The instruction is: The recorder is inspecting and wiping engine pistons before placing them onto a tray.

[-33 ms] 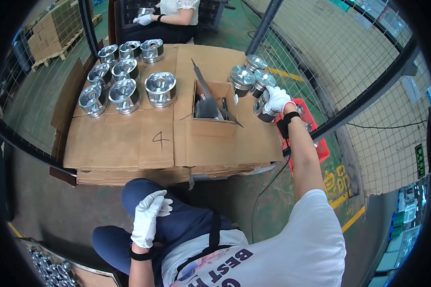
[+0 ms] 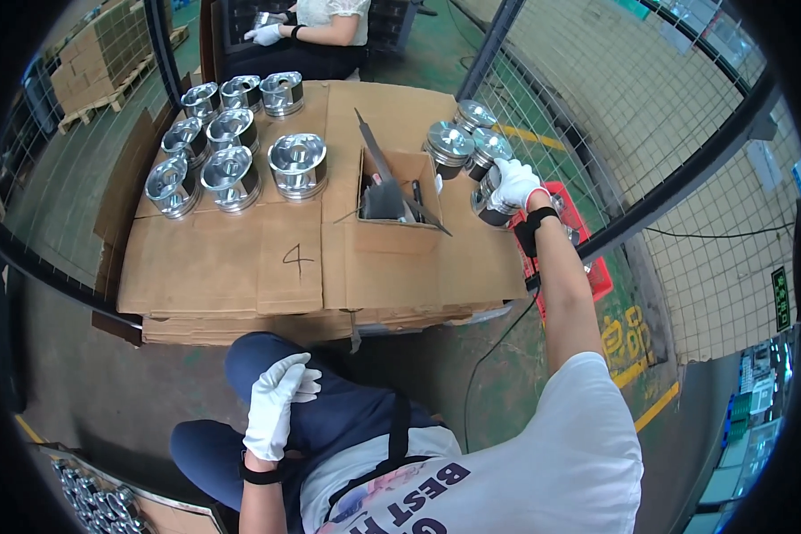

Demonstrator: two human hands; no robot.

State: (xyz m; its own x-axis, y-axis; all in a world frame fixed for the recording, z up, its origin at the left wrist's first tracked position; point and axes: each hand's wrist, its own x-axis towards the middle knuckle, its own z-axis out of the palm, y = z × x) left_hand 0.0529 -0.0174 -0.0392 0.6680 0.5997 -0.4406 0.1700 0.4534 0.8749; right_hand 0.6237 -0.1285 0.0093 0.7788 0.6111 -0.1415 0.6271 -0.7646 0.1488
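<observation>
My right hand [image 2: 513, 185], in a white glove, is closed round a shiny metal piston [image 2: 489, 203] at the right edge of the cardboard-covered table. Its fingers cover the piston's upper side. Three more pistons [image 2: 449, 144] stand together just behind it. Over my knee rests my left hand [image 2: 281, 402], also gloved, with loosely bent fingers and nothing visible in it. Several pistons [image 2: 231, 173] stand upright in loose rows at the table's far left, one [image 2: 297, 162] a little apart toward the middle.
An open cardboard box [image 2: 396, 236] with dark tools inside stands mid-table. Beside the table's right edge is a red crate [image 2: 603, 278] with metal parts. Dark frame posts and wire mesh flank the table. Another person [image 2: 334, 34] sits beyond it. Metal parts [image 2: 98, 498] fill a container at lower left.
</observation>
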